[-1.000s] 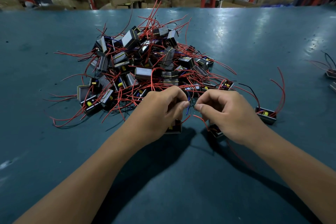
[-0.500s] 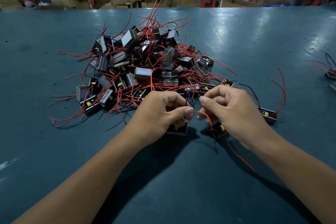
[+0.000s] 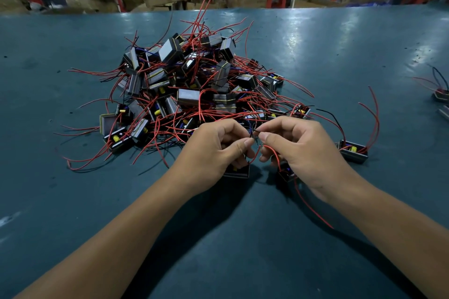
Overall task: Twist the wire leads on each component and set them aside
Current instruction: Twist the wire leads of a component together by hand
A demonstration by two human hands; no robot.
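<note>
A small black component (image 3: 237, 172) is held just above the counter (image 3: 73, 201), in front of the big pile (image 3: 194, 90). It is gripped by the left hand (image 3: 213, 150), its fingers curled, while thin dark leads (image 3: 255, 137) are pinched between the fingers of the right hand (image 3: 298, 150). The leads look light, springy and easily kinked, so they are probably best taken near their tips. One component (image 3: 352, 152) lies apart on the right.

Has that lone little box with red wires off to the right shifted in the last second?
No. The lone component sits at the same spot on the table, equally far from the pile.
</note>
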